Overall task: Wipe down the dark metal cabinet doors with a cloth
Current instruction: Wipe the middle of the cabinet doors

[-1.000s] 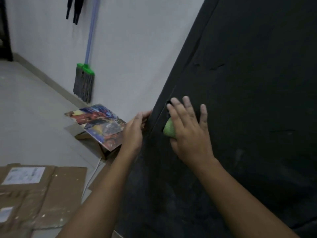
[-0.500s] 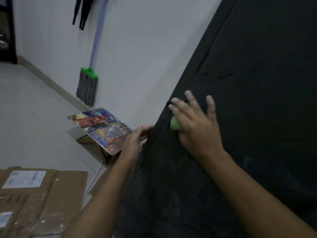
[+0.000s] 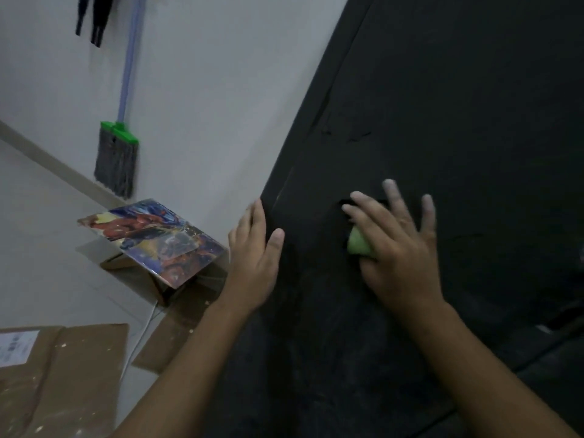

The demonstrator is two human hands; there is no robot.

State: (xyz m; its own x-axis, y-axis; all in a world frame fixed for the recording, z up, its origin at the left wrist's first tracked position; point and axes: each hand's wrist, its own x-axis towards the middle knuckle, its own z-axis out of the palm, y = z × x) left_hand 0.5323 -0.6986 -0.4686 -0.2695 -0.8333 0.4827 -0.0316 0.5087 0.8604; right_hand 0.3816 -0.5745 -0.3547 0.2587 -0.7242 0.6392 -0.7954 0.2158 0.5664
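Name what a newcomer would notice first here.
The huge dark cabinet door fills the right half, with the right hand pressing a bright green cloth against it. The left hand rests on its left edge. Left of it, a colourful printed board sits near a green-headed broom.

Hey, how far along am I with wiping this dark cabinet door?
Done: hard to say; no stretch of the door looks plainly cleaner than the rest. In hand: your right hand presses the green cloth flat against the door, while your left hand rests on its left edge. Left: pale dusty smears show below the hands, so probably most of it.
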